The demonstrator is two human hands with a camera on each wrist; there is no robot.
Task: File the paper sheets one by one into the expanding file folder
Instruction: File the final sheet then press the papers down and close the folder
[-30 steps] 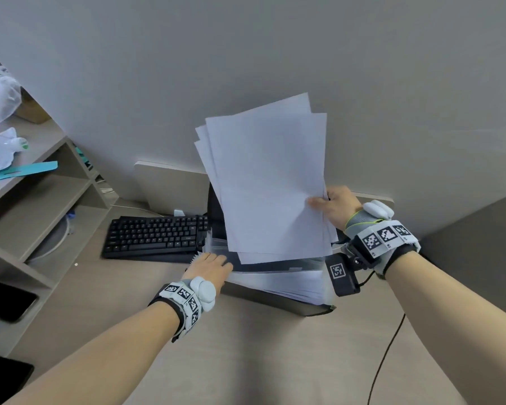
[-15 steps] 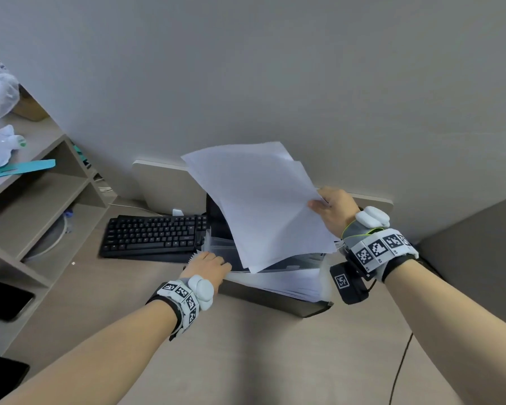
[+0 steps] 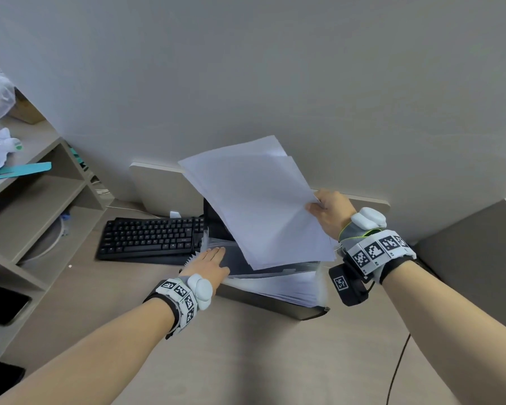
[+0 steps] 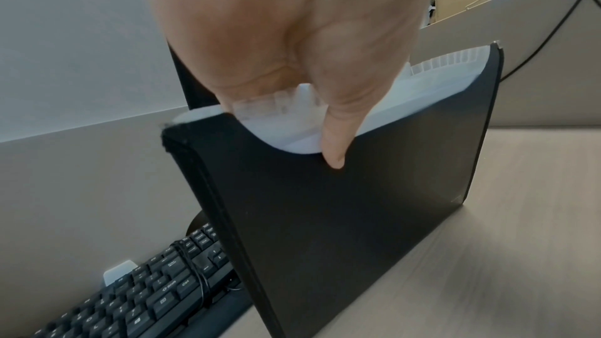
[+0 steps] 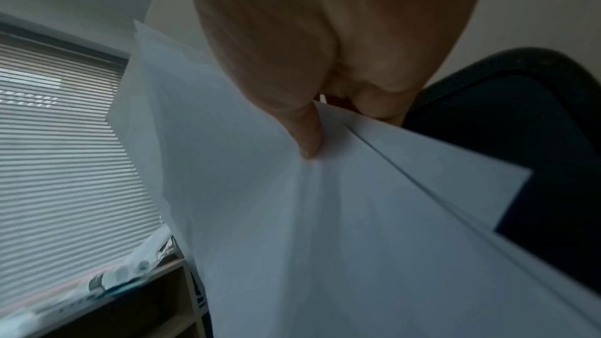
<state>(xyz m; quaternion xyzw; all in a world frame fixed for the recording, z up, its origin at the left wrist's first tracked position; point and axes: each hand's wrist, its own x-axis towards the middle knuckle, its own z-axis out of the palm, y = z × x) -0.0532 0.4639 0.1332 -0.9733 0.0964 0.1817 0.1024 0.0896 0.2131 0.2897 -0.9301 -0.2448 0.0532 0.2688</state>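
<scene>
A black expanding file folder [image 3: 278,302] stands open on the desk, with white dividers and filed sheets showing at its top. My left hand [image 3: 212,263] lies on its left end with straight fingers among the dividers. In the left wrist view the thumb [image 4: 335,150] rests straight against the black front panel [image 4: 357,215]; the fingers are hidden behind the tabs. My right hand [image 3: 326,210] grips the right edge of a loose stack of white paper sheets [image 3: 257,206], held tilted above the folder. In the right wrist view the thumb [image 5: 307,138] presses on the sheets [image 5: 325,240].
A black keyboard [image 3: 152,238] lies just left of the folder. A wooden shelf unit [image 3: 27,200] with bags stands at the far left, with a dark phone [image 3: 0,305] on its lower shelf. A black cable [image 3: 398,369] trails over the desk at the right.
The paper stack has tipped from nearly upright to leaning left and lower over the folder. My left hand's fingers have stretched out flat along the folder's top.
</scene>
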